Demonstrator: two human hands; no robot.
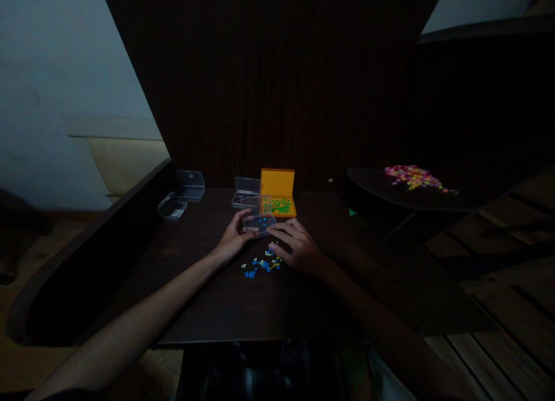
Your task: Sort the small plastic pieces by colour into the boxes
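A small clear plastic box (259, 223) with a few blue bits in it lies tilted on the dark tabletop. My left hand (234, 238) grips its left side, thumb in front and fingers behind. At the box's right edge is my right hand (297, 245), fingers stretched out and thumb apart, with nothing visible between them. Whether its fingertips touch the box is hard to tell in the dim light. Just in front, small loose toy bricks (262, 265) in blue, yellow and pale tones are scattered. Behind stands an orange box (277, 182), lid up, holding green pieces (277, 205).
Another clear box (247, 186), lid raised, stands beside the orange one. Two more clear boxes, one at the back (191, 187) and one nearer (172, 209), sit at the left. A raised side panel (91, 256) borders the left; a shelf at right bears multicoloured pieces (414, 176).
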